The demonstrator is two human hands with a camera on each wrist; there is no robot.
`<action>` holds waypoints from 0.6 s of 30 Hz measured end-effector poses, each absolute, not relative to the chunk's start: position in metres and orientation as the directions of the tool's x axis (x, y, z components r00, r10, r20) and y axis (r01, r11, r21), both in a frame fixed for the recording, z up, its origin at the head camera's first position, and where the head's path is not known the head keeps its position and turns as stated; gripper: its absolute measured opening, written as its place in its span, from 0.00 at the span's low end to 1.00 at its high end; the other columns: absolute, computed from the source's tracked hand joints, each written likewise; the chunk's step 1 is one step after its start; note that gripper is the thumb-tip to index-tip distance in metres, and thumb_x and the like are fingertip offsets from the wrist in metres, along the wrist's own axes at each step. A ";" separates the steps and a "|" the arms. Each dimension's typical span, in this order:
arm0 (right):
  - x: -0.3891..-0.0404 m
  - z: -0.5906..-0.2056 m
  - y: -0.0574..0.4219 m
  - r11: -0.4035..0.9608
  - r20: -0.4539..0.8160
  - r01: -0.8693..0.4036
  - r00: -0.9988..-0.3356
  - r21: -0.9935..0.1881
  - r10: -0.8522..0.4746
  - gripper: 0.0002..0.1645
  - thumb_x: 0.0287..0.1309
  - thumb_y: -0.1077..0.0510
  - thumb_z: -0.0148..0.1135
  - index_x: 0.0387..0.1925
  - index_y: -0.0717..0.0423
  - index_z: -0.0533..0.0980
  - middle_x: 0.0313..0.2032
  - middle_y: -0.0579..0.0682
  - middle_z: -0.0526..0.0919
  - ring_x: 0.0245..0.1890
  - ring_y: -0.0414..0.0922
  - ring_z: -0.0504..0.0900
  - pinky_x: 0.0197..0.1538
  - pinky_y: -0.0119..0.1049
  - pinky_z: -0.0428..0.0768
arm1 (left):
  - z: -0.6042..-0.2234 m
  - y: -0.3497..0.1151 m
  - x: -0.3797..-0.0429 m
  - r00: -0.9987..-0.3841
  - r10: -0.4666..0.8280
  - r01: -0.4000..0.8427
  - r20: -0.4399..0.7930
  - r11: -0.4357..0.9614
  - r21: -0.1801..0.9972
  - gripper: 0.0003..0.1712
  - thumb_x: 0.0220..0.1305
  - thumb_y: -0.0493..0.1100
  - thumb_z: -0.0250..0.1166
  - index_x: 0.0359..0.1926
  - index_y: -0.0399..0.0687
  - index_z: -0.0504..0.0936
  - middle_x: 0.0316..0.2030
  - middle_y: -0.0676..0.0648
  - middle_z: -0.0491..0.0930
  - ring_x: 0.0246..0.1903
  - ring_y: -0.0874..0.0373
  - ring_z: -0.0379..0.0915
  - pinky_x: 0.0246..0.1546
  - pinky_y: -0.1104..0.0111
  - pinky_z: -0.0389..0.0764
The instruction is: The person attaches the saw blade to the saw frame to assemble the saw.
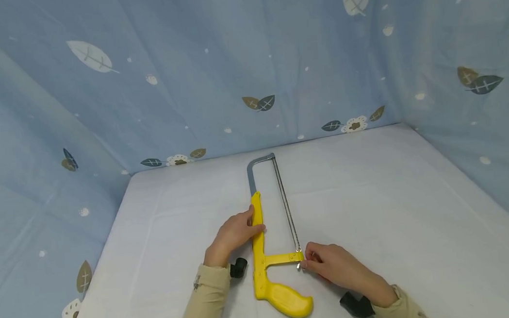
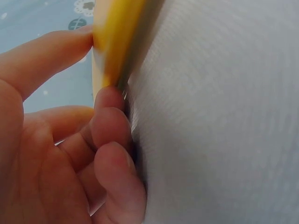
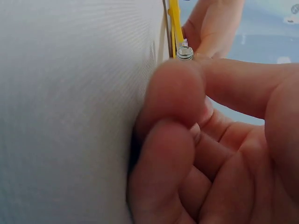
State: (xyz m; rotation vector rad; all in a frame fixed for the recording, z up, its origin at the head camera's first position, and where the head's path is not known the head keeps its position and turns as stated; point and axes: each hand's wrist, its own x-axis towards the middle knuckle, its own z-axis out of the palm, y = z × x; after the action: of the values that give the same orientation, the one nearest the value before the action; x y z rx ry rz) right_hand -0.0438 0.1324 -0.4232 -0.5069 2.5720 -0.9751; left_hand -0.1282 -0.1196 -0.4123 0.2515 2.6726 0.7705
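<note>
A hacksaw [image 1: 257,241] with a yellow frame and handle lies on the white-covered table, its grey front bow pointing away from me. Its thin blade [image 1: 286,201] runs along the right side. My left hand [image 1: 234,232] grips the long yellow bar; in the left wrist view the thumb [image 2: 60,53] is on one side and curled fingers [image 2: 114,126] on the other. At the blade's near end, my right hand [image 1: 337,266] pinches a small silver tension nut [image 3: 185,52] with thumb and finger. The fingers partly hide that contact.
A white cloth [image 1: 177,261] covers the table. Blue leaf-patterned curtains [image 1: 188,85] hang behind and along both sides. Black wrist mounts [image 1: 238,267] sit beneath both wrists.
</note>
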 end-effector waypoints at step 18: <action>-0.044 -0.421 0.131 0.718 -0.188 -0.235 -0.870 -0.655 -0.456 0.21 0.55 0.34 0.48 0.25 0.43 0.74 0.12 0.37 0.68 0.14 0.35 0.65 0.20 0.30 0.64 | -0.413 -0.119 -0.131 -0.921 0.262 0.071 -0.289 0.840 0.537 0.43 0.57 0.59 0.58 0.67 0.47 0.53 0.42 0.50 0.72 0.37 0.56 0.64 0.36 0.64 0.64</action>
State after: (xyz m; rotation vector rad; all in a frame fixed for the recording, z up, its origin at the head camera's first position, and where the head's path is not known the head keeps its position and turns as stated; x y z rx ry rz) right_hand -0.0442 0.1309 -0.4213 -0.5381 2.5875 -0.9211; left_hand -0.1311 -0.1190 -0.4133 0.2494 2.6659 0.7592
